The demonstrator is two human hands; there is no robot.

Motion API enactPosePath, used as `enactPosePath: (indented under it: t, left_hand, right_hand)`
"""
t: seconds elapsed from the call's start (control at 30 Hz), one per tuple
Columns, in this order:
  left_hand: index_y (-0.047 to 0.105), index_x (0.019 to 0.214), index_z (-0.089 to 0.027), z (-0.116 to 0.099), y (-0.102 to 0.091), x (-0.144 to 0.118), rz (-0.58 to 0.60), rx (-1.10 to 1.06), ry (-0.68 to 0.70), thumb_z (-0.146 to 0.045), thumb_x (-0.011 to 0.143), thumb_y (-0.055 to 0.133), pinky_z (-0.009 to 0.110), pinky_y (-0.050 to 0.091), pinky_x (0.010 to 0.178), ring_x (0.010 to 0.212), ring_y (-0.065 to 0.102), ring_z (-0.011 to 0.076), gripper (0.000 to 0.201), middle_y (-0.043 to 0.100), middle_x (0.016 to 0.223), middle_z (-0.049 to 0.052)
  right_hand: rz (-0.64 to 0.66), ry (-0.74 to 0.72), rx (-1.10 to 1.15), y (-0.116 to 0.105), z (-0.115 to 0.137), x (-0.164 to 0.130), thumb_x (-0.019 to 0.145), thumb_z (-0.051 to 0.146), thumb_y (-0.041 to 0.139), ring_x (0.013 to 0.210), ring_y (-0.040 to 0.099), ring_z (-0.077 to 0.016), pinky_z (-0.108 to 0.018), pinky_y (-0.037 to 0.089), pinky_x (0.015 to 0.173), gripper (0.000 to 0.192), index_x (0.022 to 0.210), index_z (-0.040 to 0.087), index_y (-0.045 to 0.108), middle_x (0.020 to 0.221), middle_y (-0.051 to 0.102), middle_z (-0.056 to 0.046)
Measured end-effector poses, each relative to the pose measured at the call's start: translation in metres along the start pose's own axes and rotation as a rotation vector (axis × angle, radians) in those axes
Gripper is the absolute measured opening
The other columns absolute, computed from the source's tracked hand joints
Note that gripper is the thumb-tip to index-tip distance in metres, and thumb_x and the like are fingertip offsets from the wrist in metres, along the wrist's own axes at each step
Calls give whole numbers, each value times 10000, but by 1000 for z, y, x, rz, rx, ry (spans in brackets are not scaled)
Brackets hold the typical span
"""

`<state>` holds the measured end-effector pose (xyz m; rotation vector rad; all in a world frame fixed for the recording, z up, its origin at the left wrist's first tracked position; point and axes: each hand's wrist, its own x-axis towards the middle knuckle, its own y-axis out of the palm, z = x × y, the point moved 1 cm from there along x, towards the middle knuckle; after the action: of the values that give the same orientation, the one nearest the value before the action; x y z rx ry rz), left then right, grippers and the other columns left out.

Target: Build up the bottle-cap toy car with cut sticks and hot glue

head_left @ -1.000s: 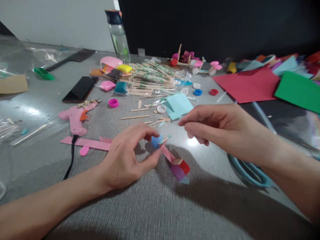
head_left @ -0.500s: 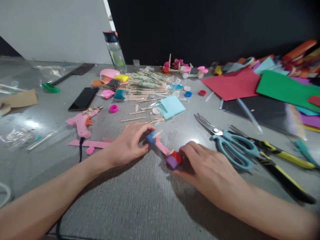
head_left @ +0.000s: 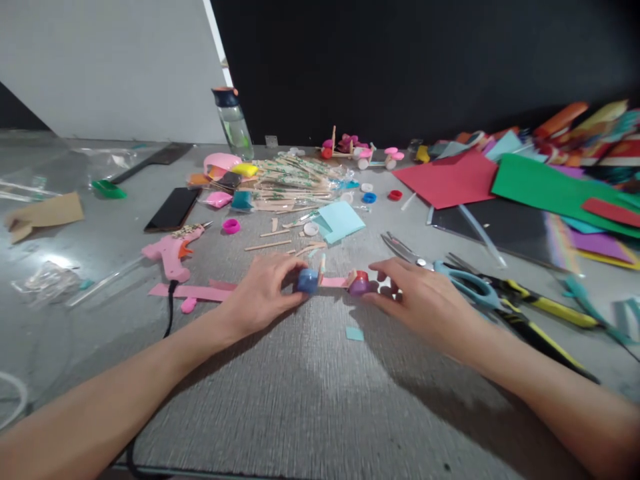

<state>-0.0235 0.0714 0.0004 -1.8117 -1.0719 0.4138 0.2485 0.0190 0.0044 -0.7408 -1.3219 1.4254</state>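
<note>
A small craft car lies on the grey table between my hands: a pink strip body with blue bottle caps at its left end and purple and red caps at its right end. My left hand pinches the blue caps. My right hand grips the purple and red caps. A small light-blue paper scrap lies on the table just in front of the car.
Blue-handled scissors and a yellow-handled tool lie right of my right hand. A pink glue gun and pink strip are at left. Wooden sticks, a phone, bottle and coloured paper sheets lie farther back.
My right hand came down from above and took hold of the car's right end. The car turned from slanted to level across the table. A light-blue scrap now lies in front.
</note>
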Motion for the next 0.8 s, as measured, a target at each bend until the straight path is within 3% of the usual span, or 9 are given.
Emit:
enactPosePath:
  t: [0.17, 0.27, 0.4, 0.47, 0.57, 0.67, 0.8]
  left_hand:
    - [606, 1243, -238, 0, -3, 1, -23, -69, -32, -386, 749, 806, 551, 402, 1083, 1251, 574, 336, 553, 669, 1298, 96]
    - [637, 1163, -230, -2, -6, 2, -125, -231, -54, -422, 886, 657, 489, 469, 1039, 1174, 626, 284, 337, 698, 1229, 81]
    - [658, 1005, -220, 2, -10, 5, -343, -301, -139, -305, 964, 466, 435, 542, 876, 973, 677, 240, 214, 733, 1051, 65]
    - [642, 1042, -224, 6, -12, 6, -309, -236, -85, -233, 890, 520, 445, 541, 908, 1025, 671, 253, 195, 725, 1100, 74]
    - [602, 1172, -245, 6, -11, 8, -103, -98, 91, -215, 784, 633, 501, 487, 1040, 1195, 625, 300, 391, 687, 1244, 98]
    - [595, 1177, -256, 3, -7, 7, -17, 19, 166, -232, 749, 698, 529, 489, 1021, 1180, 637, 324, 441, 694, 1236, 106]
    - [614, 1119, -272, -1, 1, 8, -31, 13, 168, -242, 815, 661, 498, 525, 932, 1087, 666, 301, 309, 726, 1167, 96]
  right_hand:
    - [91, -69, 79, -16, 12, -21, 970, 311, 638, 601, 604, -167, -309, 397, 583, 139, 912, 187, 664, 739, 673, 0]
    - [178, -228, 151, -9, 32, -35, 972, 259, 622, 674, 632, -175, -311, 428, 618, 105, 916, 181, 665, 805, 673, -11]
    - [123, -476, 52, 13, 49, -45, 1014, 226, 535, 742, 621, -208, -344, 433, 634, 152, 1007, 148, 665, 890, 654, -50]
    - [93, -594, 13, 20, 52, -45, 1019, 196, 510, 731, 591, -205, -350, 416, 618, 155, 1015, 150, 658, 888, 639, -45]
    - [79, -681, -7, 19, 49, -44, 1009, 167, 508, 708, 566, -197, -354, 396, 603, 139, 992, 161, 646, 878, 628, -31]
    - [6, -571, -44, 10, 39, -38, 1016, 190, 510, 692, 590, -197, -349, 384, 598, 155, 926, 161, 633, 830, 627, -32]
    - [-98, -169, -156, 1, 12, -21, 997, 268, 579, 765, 659, -238, -330, 364, 599, 167, 1025, 115, 639, 929, 685, -100]
